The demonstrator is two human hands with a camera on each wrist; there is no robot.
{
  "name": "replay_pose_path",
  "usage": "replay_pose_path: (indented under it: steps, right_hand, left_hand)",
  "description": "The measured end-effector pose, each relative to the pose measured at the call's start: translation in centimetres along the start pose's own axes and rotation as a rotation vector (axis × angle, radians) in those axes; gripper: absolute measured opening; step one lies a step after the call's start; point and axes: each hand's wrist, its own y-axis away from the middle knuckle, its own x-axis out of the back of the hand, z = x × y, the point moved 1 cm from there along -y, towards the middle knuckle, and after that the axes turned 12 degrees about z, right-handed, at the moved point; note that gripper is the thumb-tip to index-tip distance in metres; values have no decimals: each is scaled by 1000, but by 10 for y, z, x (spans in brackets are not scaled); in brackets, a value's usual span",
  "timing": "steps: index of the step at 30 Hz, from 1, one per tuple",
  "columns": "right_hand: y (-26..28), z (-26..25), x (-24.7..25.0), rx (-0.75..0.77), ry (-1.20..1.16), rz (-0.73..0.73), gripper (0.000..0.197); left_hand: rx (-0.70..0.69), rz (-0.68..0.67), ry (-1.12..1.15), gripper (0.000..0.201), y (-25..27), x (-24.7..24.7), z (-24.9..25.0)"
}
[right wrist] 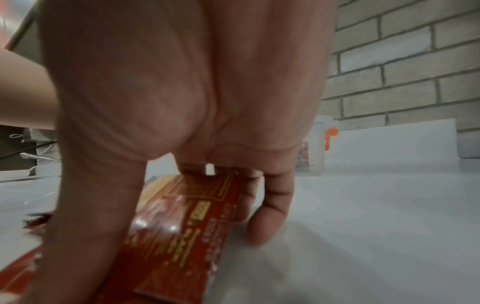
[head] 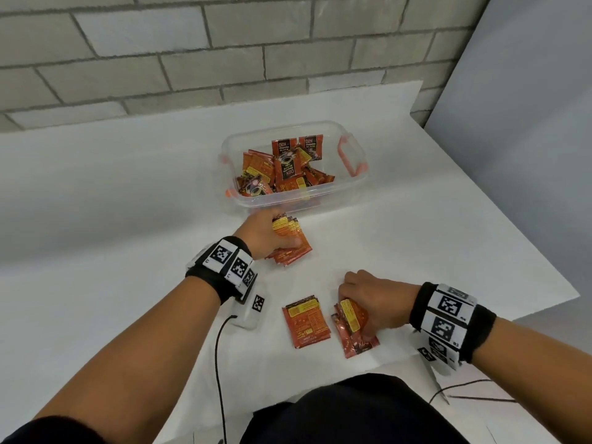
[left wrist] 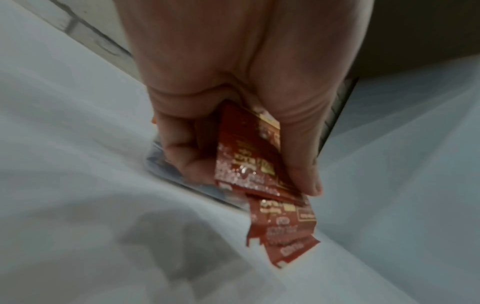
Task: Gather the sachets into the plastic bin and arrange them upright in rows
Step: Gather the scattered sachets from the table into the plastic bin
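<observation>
White table (head: 128, 193) set against a grey brick wall (head: 160, 59). Clear plastic bin (head: 358, 184) with orange handle clips stands toward the far side of the table; inside, red-orange sachets (head: 285, 168) lie in a loose jumble, two at the far wall standing roughly upright, the rest tilted or flat. Just in front of the bin's near wall, left hand (head: 272, 235) has fingers and thumb curled round a bunch of sachets (head: 290, 229); left wrist view shows the bunch pinched between thumb and fingers (left wrist: 182, 156), with more sachets (head: 293, 254) lying under the hand on the table. Nearer the person, right hand (head: 374, 302) grips a second bunch (head: 352, 315) held on edge, thumb on one face, fingers (right wrist: 267, 222) curled to the tabletop on the other; a few sachets (head: 358, 344) lie flat beneath it. Small flat stack (head: 306, 322) lies just left of the right hand, apart from it. Both wrists carry black bands with square-patterned markers (head: 230, 264). A black cable (head: 219, 363) runs from the left wrist toward the near edge.
</observation>
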Motion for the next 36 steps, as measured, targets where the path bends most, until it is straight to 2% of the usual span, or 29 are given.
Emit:
replay_pose_path:
  steps: [3,6,10,13,15,17,18,20,22,23,24,26,27,28,29,32,36]
  right_hand:
    - [0,10,3,-62,-90,76,46]
    - [-1,21,17,-131,-202,74,44]
    - [-7,27,57,-157,-366,141,38]
    - [-22,22,105,-183,-548,368,35]
    - [-44,16,137,-184,-674,551,34]
    - [-78,16,165,-198,-679,675,31]
    - [-98,17,175,-212,-634,704,29]
    - [-136,23,185,-313,-575,713,39]
    - [-164,26,190,-465,-556,676,64]
    - [-176,27,190,-528,-533,650,67]
    - [-185,27,188,-556,-522,625,57]
    - [-191,22,189,-554,-498,553,17]
    - [-195,20,189,-545,-517,513,7]
    - [-202,23,189,-550,-484,451,10]
    - [-207,27,188,-532,-436,460,12]
    - [-213,36,185,-519,-473,625,42]
    - [-191,28,189,-432,-490,632,32]
  left_hand:
    - [-14,56,99,59,9,15,0]
    - [0,124,190,45,15,37,7]
    - [18,280,313,34,8,69,16]
    - [32,408,294,32,-14,90,22]
    - [77,438,242,40,-38,97,25]
    - [134,455,174,50,-63,99,28]
    - [154,479,144,49,-73,97,32]
    - [174,505,32,45,-91,91,41]
    - [203,454,-167,50,-103,82,46]
    - [223,419,-254,53,-108,78,46]
    - [245,387,-317,56,-112,75,44]
    - [280,345,-384,63,-119,72,37]
    - [283,338,-401,67,-122,72,32]
    - [277,336,-402,71,-124,72,30]
    - [268,332,-390,77,-124,73,28]
    - [224,318,-306,87,-120,78,30]
    - [154,339,-178,73,-105,92,35]
